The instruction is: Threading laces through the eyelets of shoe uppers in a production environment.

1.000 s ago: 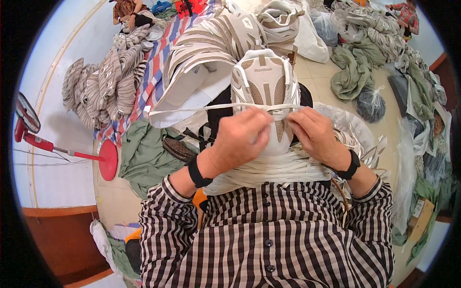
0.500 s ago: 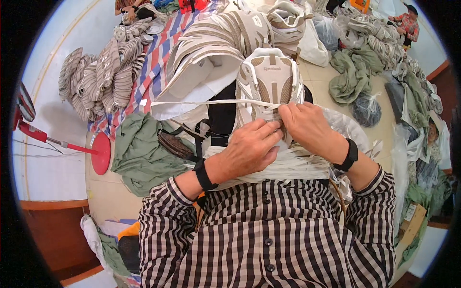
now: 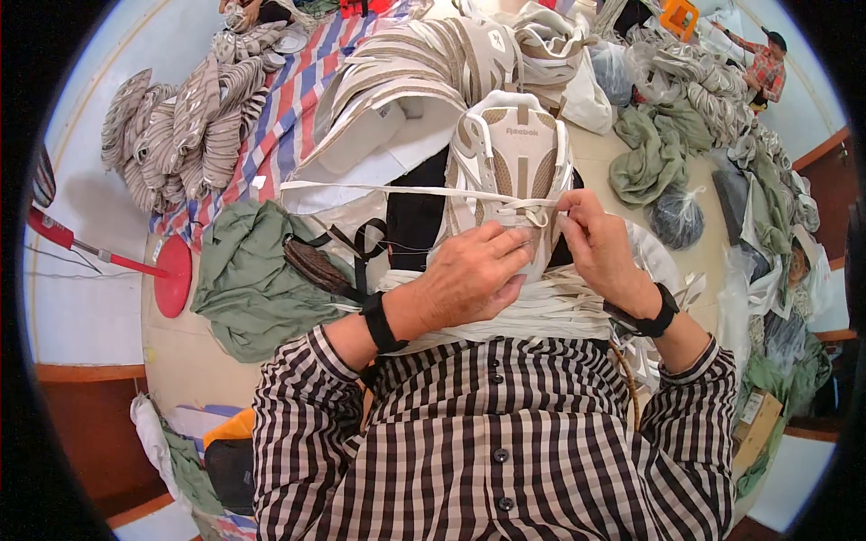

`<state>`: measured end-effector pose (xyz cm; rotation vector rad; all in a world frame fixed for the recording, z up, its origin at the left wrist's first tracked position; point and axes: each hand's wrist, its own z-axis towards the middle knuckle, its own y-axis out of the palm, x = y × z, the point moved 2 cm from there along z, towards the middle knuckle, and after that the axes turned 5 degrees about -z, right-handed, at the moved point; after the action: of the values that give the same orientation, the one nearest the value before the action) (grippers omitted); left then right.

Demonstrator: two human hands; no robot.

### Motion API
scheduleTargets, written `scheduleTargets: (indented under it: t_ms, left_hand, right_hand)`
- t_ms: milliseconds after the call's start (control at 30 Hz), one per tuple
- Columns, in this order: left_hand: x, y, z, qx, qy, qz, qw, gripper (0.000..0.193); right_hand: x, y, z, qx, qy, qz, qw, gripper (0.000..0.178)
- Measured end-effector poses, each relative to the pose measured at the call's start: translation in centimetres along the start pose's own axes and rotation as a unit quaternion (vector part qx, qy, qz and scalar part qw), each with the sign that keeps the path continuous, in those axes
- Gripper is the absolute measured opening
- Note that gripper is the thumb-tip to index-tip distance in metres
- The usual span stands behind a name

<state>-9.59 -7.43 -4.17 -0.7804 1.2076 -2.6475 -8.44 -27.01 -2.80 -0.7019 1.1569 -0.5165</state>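
A beige and white shoe upper point(image 3: 523, 149) with brown mesh panels lies in front of me, toe away. My left hand point(image 3: 471, 275) is closed over its near part, fingers curled on it just below the lacing. A flat cream shoelace point(image 3: 397, 188) crosses the upper, its one end stretching out to the left, with a small loop at the middle. At the upper's right edge my right hand point(image 3: 600, 245) pinches the shoelace between thumb and forefinger. Across my lap, below the hands, rests a bundle of cream laces point(image 3: 550, 311).
A stack of nested shoe uppers point(image 3: 406, 72) stands just beyond, and more piles point(image 3: 180, 135) lie on a striped sheet point(image 3: 271, 126) at left. Green cloth point(image 3: 257, 270) and a red round stand base point(image 3: 171, 275) are left. Green cloth and bagged items point(image 3: 677, 216) lie right; a person point(image 3: 767, 68) is far right.
My right hand has moved right, off the middle of the lacing, drawing the lace out and showing a loop there. My left hand stays on the upper. The view has shifted slightly.
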Motion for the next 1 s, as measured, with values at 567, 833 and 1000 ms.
scheduleTargets:
  t_ms: [567, 833, 1000]
  left_hand:
    - [-0.2, -0.1, -0.2, -0.020, -0.010, 0.006, 1.000, 0.029]
    - [-0.1, -0.5, 0.1, -0.005, -0.004, -0.011, 1.000, 0.030]
    - [-0.9, -1.2, -1.1, 0.055, -0.003, -0.038, 0.998, 0.030]
  right_hand:
    - [-1.0, 1.1, 0.4, -0.155, -0.162, -0.080, 0.971, 0.016]
    - [0.0, -1.0, -0.1, -0.101, -0.071, 0.020, 0.992, 0.029]
    - [0.8, -0.5, 0.4, -0.045, -0.220, -0.095, 0.970, 0.027]
